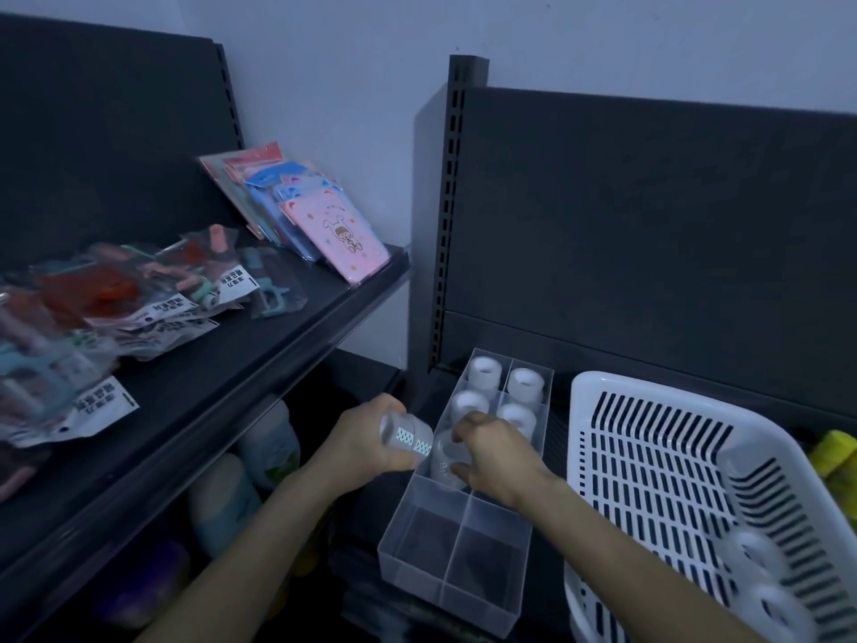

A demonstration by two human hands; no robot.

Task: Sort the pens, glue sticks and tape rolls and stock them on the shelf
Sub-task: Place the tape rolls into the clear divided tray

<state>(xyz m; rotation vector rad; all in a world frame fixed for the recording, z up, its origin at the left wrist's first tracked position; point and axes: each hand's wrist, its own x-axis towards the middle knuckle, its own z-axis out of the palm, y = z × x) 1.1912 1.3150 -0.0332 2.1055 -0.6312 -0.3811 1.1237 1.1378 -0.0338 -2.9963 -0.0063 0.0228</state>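
Observation:
A clear divided organizer tray (457, 591) lies on the dark lower shelf, its long side running away from me. Its far compartments hold several white tape rolls (525, 381). The two nearest compartments are empty. My left hand (366, 438) is shut on a stack of clear tape rolls (406, 433), held just left of the tray. My right hand (496, 454) reaches into a middle compartment and grips another clear tape roll (444, 461) there. A white slotted basket (649, 480) to the right holds more tape rolls (760, 596).
The upper left shelf (259, 364) carries bagged stationery (116, 299) and a stack of pink and blue packs (324, 220). Bottles (269, 443) stand on the shelf below it. A yellow object (837, 452) lies behind the basket. A slotted upright post (452, 201) rises behind the tray.

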